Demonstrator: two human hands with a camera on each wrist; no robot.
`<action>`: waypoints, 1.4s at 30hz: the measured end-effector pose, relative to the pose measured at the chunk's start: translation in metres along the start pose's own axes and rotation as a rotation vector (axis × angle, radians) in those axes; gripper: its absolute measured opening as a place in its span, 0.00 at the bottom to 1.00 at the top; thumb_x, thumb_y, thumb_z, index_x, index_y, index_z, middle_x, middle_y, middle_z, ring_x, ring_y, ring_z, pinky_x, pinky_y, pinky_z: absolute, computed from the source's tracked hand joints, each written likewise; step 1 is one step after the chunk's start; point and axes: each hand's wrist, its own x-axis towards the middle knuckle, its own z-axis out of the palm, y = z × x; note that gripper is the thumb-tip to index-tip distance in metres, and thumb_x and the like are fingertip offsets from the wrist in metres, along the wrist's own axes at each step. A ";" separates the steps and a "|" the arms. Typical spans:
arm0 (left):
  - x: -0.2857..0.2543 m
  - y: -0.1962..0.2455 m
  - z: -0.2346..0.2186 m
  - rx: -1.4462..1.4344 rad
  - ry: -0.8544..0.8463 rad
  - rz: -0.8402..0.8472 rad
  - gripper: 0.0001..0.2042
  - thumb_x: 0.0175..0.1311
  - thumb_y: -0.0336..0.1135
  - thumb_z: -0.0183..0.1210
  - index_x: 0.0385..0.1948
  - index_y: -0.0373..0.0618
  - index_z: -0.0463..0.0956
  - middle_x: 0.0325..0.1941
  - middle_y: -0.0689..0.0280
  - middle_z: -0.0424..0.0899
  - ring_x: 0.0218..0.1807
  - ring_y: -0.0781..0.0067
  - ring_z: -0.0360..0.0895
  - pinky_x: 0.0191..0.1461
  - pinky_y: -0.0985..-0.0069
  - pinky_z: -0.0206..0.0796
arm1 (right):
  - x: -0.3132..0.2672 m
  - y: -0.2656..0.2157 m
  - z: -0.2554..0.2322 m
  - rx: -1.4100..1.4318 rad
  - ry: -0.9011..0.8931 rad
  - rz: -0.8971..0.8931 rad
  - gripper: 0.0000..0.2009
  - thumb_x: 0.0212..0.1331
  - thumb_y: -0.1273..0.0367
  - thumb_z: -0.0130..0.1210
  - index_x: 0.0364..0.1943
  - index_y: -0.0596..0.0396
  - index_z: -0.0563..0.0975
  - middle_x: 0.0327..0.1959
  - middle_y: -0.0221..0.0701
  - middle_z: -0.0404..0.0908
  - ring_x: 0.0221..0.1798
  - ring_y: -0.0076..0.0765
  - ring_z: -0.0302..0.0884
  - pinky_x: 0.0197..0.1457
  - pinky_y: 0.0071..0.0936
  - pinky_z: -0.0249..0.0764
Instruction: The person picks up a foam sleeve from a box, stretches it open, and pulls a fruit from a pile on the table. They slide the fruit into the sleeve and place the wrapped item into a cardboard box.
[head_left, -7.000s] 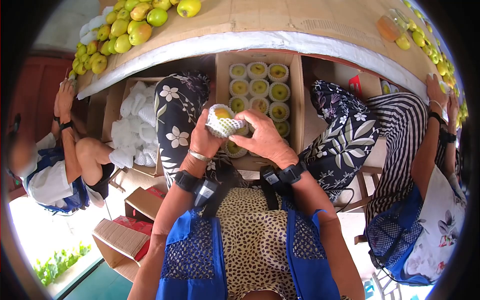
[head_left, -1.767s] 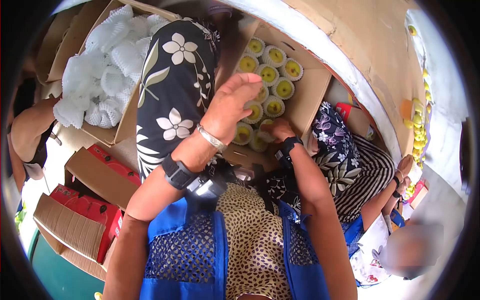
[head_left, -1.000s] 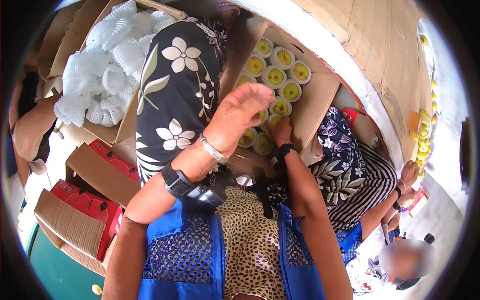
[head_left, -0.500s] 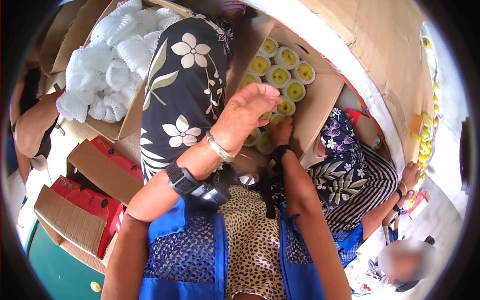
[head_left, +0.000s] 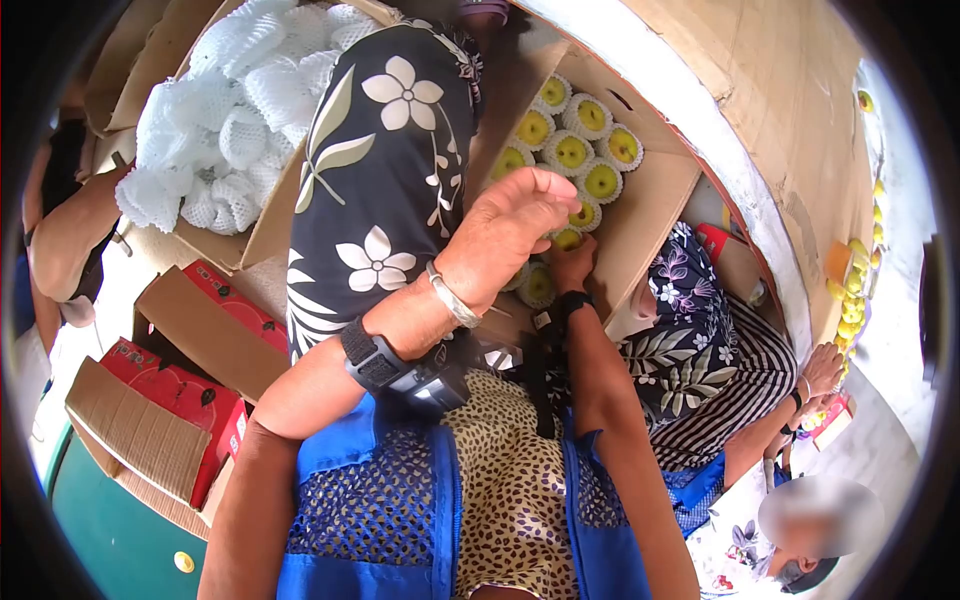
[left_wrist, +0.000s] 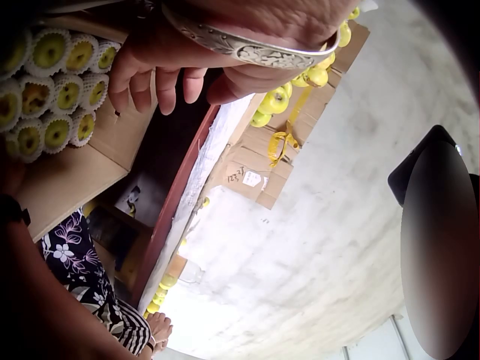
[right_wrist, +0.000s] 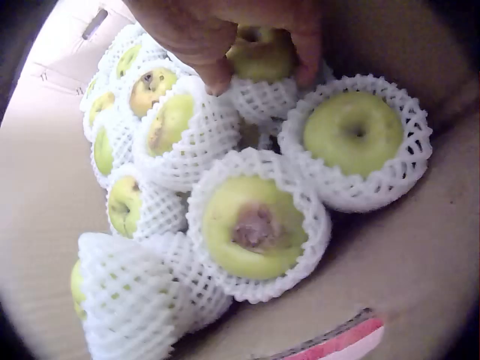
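Observation:
Rows of green-yellow apples in white foam nets point(head_left: 570, 152) fill part of an open cardboard box point(head_left: 640, 200) between the knees. My right hand point(head_left: 575, 265) is down in that box; in the right wrist view the fingers point(right_wrist: 217, 75) and thumb grip a netted apple point(right_wrist: 262, 56) from both sides, among its neighbours. Beside it lies an apple with a brown patch point(right_wrist: 259, 229). My left hand point(head_left: 510, 225) hangs above the box with fingers loosely bent, holding nothing; the left wrist view shows its fingers point(left_wrist: 166, 90) spread slightly, with netted apples point(left_wrist: 49, 90) beyond.
At the left stands a box of loose white foam nets point(head_left: 215, 120), with red-and-brown cartons point(head_left: 170, 410) below it. A cardboard-covered table edge point(head_left: 740, 110) curves along the upper right, bearing apples point(head_left: 850, 310). Another person's hands point(head_left: 822, 368) are at the right.
Earlier both my hands held a netted apple over the box; now they are apart, the right down among the apples. Over the last second the view has shifted slightly, and both hands keep nearly the same pose.

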 end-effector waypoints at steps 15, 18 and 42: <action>0.001 0.001 0.004 0.022 0.014 0.003 0.09 0.61 0.38 0.51 0.41 0.50 0.71 0.46 0.67 0.77 0.48 0.75 0.70 0.54 0.71 0.60 | -0.015 -0.010 -0.010 -0.225 -0.178 0.041 0.40 0.33 0.60 0.69 0.53 0.55 0.58 0.50 0.52 0.67 0.52 0.57 0.67 0.53 0.44 0.67; 0.001 0.000 0.004 0.025 -0.001 -0.003 0.09 0.61 0.38 0.51 0.41 0.50 0.71 0.46 0.67 0.76 0.48 0.75 0.70 0.54 0.71 0.60 | -0.014 -0.015 -0.020 -0.254 -0.273 0.010 0.40 0.34 0.58 0.68 0.53 0.55 0.58 0.48 0.50 0.70 0.51 0.54 0.70 0.52 0.43 0.68; 0.012 -0.012 -0.012 0.141 0.078 0.053 0.09 0.59 0.39 0.53 0.40 0.52 0.71 0.44 0.68 0.78 0.47 0.74 0.72 0.51 0.72 0.60 | -0.003 -0.096 -0.166 0.513 -0.695 0.033 0.15 0.58 0.66 0.53 0.48 0.57 0.71 0.44 0.31 0.75 0.43 0.26 0.74 0.44 0.24 0.71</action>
